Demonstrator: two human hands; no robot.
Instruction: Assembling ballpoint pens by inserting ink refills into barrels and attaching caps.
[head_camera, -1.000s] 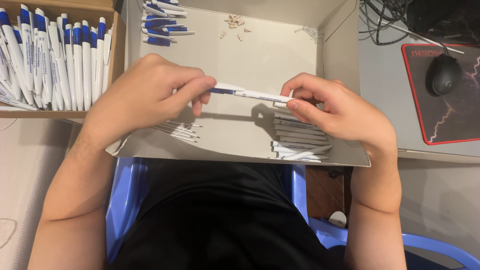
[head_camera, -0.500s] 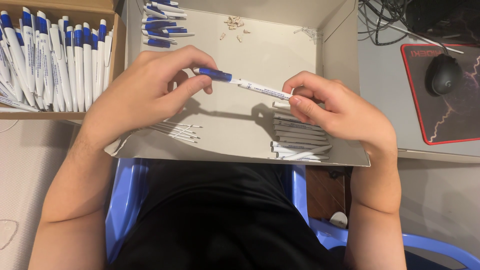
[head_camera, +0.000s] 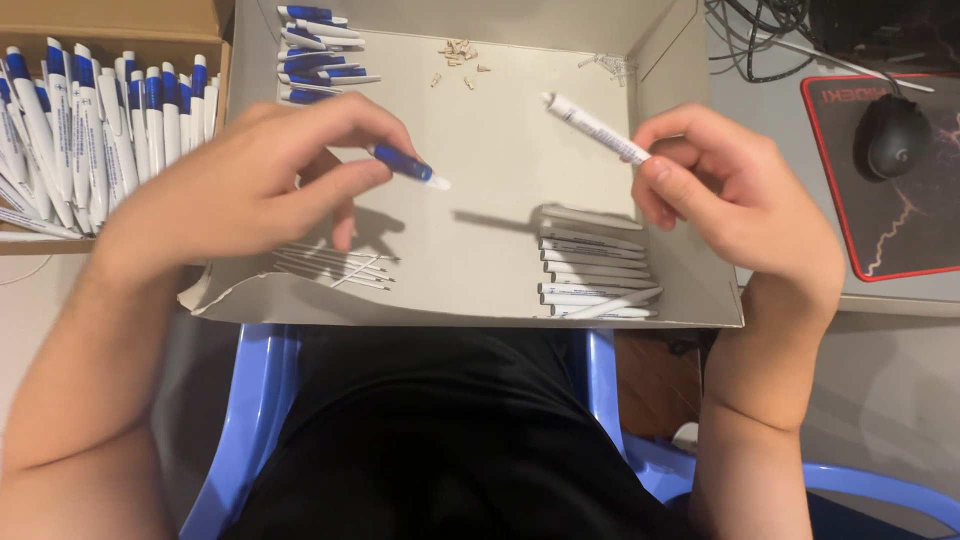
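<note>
Pulled apart since half a second ago, the pen now sits in two pieces: the left hand (head_camera: 240, 190) pinches the blue tip section (head_camera: 408, 166) in its fingers, and the right hand (head_camera: 735, 195) grips the white barrel (head_camera: 597, 130), held well apart from it at about 2 o'clock. Nearest the body, thin refills (head_camera: 335, 262) lie at 7 o'clock in the tray (head_camera: 480, 300), with a stack of white barrels (head_camera: 595, 265) at 5 o'clock. Farther off, blue sections (head_camera: 315, 55) pile at 11 o'clock, small springs (head_camera: 458, 55) at 12. Many whole pens (head_camera: 100, 130) wait in the left box, so I'd judge much work remains.
</note>
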